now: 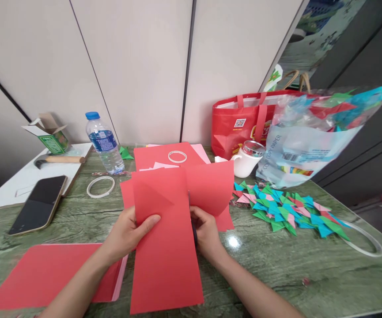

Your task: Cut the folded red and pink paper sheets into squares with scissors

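A large sheet of red paper (164, 260) is held up in front of me, with a long cut running up its right part. My left hand (134, 227) grips its left edge, thumb on the front and fingers behind. My right hand (206, 229) is closed round the dark handles of a pair of scissors (194, 232). Their blades sit in the cut and are mostly hidden by the paper. The cut-off flap curls to the right above my right hand. More red sheets (159, 152) and some pink ones lie on the table behind.
A red paper stack (58, 271) lies front left, near a phone (38, 203), hammer (61, 159), tape ring (100, 187) and water bottle (104, 143). At right are folded paper pieces (283, 207), a white mug (247, 161), red bag (230, 117) and plastic bag (296, 150).
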`<state>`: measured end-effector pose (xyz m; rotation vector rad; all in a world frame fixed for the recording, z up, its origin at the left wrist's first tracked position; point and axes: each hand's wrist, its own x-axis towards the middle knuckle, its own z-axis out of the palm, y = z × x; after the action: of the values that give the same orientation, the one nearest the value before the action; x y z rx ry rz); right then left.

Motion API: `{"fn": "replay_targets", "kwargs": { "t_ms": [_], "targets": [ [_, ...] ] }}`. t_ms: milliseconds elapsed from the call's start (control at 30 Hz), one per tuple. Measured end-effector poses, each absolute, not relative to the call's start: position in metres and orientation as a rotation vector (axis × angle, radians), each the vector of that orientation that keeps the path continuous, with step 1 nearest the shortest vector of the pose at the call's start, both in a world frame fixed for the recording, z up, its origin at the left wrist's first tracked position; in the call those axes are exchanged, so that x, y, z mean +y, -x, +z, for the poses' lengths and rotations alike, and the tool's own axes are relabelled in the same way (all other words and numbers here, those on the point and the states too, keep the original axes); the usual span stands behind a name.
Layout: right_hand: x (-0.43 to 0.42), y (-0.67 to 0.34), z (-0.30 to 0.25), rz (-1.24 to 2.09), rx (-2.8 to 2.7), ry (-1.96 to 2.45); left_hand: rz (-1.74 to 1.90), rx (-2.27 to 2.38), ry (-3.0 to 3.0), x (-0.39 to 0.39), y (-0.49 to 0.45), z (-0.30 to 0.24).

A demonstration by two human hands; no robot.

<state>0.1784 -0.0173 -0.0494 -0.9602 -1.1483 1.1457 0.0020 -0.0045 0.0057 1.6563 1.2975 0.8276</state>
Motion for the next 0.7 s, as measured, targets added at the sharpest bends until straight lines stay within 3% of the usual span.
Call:
{"fn": "replay_targets", "kwargs": {
  "t_ms": [700],
  "targets": [
    [-0.0189,-0.1798,-0.0467,1.125,-1.155,0.972,0.838,1.3,-1.665,-0.006,-0.0031,0.0097]
  ]
}}
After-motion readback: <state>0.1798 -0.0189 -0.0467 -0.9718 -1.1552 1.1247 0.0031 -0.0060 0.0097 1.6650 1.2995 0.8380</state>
